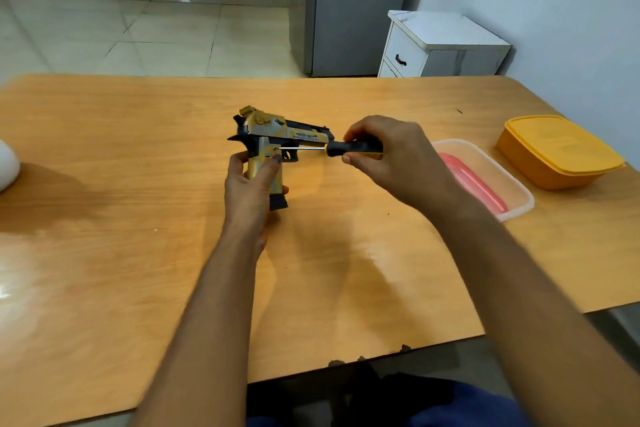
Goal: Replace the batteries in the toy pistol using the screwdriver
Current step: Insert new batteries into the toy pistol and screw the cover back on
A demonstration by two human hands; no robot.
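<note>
A gold and black toy pistol [277, 134] stands upright above the middle of the wooden table [138, 184], barrel pointing right. My left hand [251, 184] grips its handle from below. My right hand [391, 156] pinches the black and yellow handle of a screwdriver [349, 148]. The thin metal shaft runs horizontally left, and its tip touches the pistol's side just above the grip, near my left thumb. No batteries are in view.
A clear plastic tub [509, 184] holding a pink object sits right of my right hand. An orange lidded box [557, 153] stands farther right. A white round object [7, 163] lies at the table's left edge. Beyond the table are a white cabinet [440, 45] and tiled floor.
</note>
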